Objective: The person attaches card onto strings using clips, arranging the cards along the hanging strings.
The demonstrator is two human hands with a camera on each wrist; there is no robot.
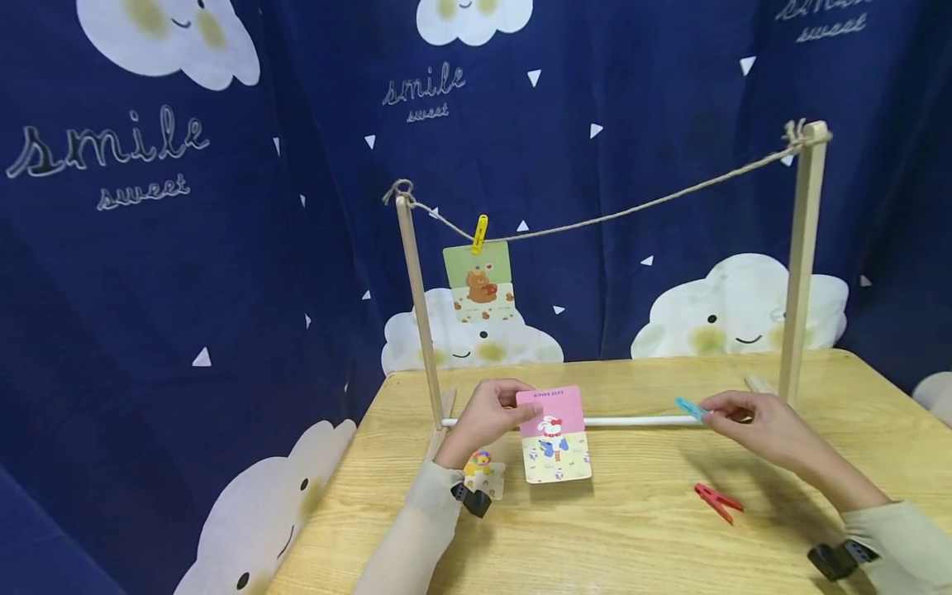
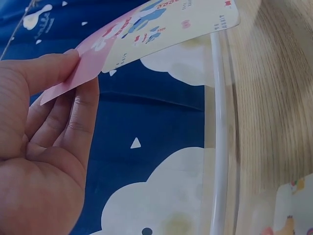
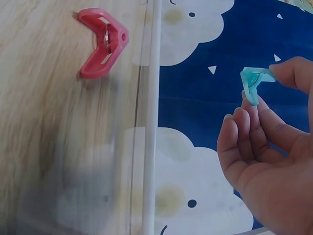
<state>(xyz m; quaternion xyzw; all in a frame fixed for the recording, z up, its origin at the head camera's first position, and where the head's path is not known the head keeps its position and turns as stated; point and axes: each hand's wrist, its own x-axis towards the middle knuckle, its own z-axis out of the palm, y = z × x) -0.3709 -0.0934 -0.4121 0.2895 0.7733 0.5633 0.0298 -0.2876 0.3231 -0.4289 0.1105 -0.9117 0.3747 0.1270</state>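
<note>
A pink and yellow card with a bunny [image 1: 554, 438] is pinched between the thumb and fingers of my left hand [image 1: 487, 417], held above the table. My right hand [image 1: 759, 421] pinches a light blue clothespin [image 1: 690, 409] by its handle ends, as the right wrist view also shows the turquoise clothespin [image 3: 254, 81]. On the table, below the right hand, lies a red clothespin [image 1: 718, 502]. Another card, with a lion [image 1: 483, 475], lies partly hidden behind my left wrist. A green bear card [image 1: 479, 281] hangs from the rope under a yellow clothespin [image 1: 479, 234].
A twine rope [image 1: 632, 213] sags between a left wooden post [image 1: 420, 306] and a right wooden post [image 1: 805, 264]. A white rod [image 1: 632, 421] runs low between the posts, above the wooden table [image 1: 595, 545]. Behind stands a dark blue curtain [image 1: 320, 207] with clouds.
</note>
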